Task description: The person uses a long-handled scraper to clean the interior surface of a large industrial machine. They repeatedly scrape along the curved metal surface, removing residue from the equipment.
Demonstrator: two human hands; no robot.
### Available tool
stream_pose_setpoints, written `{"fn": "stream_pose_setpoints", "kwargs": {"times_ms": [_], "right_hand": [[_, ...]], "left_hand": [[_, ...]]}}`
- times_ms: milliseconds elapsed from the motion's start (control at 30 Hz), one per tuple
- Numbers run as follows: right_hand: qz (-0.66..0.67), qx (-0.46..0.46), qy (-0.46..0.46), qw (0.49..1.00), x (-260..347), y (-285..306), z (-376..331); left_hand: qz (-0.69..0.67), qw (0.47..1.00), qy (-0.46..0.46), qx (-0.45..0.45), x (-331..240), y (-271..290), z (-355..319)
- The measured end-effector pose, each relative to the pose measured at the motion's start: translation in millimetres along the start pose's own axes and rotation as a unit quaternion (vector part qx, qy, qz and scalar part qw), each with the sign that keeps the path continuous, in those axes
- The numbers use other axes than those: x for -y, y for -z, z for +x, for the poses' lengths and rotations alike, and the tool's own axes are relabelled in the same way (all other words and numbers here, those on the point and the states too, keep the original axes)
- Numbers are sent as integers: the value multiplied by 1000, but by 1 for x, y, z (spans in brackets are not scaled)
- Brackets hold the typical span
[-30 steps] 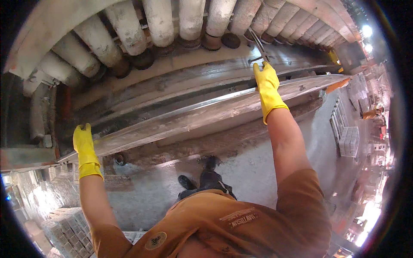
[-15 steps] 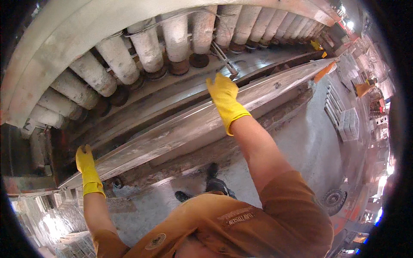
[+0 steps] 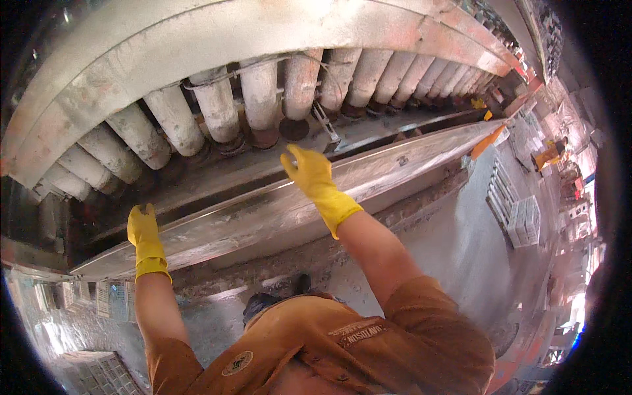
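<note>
Both of my hands wear yellow rubber gloves. My left hand [image 3: 146,236] is at the left part of a long, dull metal panel [image 3: 263,220], by its upper edge. Its thumb and fingers are parted, with nothing seen between them; whether it touches the edge is unclear. Farther right, my right hand [image 3: 313,176] is over the same edge near the panel's middle. Its fingers are spread and slightly curled, with nothing seen in them. Behind the panel runs a dark trough [image 3: 217,191]. A metal rod-like fitting [image 3: 327,126] stands just beyond my right hand.
Thick, dusty tubes [image 3: 260,99] stand in a row under a curved, pale metal housing [image 3: 217,39]. An orange piece [image 3: 486,143] is at the panel's right end. Pale slatted crates [image 3: 525,222] stand on the grey floor [image 3: 434,243] to the right.
My right hand has moved left along the panel, away from the rod-like fitting. My left hand has shifted slightly right and up. The view has tilted, showing more of the housing.
</note>
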State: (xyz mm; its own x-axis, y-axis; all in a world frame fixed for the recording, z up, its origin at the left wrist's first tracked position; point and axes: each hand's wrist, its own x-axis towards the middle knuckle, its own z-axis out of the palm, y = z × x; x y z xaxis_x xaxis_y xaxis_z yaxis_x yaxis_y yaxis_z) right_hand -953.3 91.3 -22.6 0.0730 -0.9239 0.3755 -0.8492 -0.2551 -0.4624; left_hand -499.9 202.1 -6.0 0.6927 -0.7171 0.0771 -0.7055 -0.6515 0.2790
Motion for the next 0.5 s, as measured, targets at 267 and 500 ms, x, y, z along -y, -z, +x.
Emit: {"fn": "stream_pose_setpoints", "kwargs": {"times_ms": [267,500], "right_hand": [[176,-50,139,973,-35,121,-23],[110,-448,244,853,-23,413,60]], "left_hand": [[-46,995,-26,-84,35,-34,14],[-80,994,-18,-79,-2,-23,-15]]}}
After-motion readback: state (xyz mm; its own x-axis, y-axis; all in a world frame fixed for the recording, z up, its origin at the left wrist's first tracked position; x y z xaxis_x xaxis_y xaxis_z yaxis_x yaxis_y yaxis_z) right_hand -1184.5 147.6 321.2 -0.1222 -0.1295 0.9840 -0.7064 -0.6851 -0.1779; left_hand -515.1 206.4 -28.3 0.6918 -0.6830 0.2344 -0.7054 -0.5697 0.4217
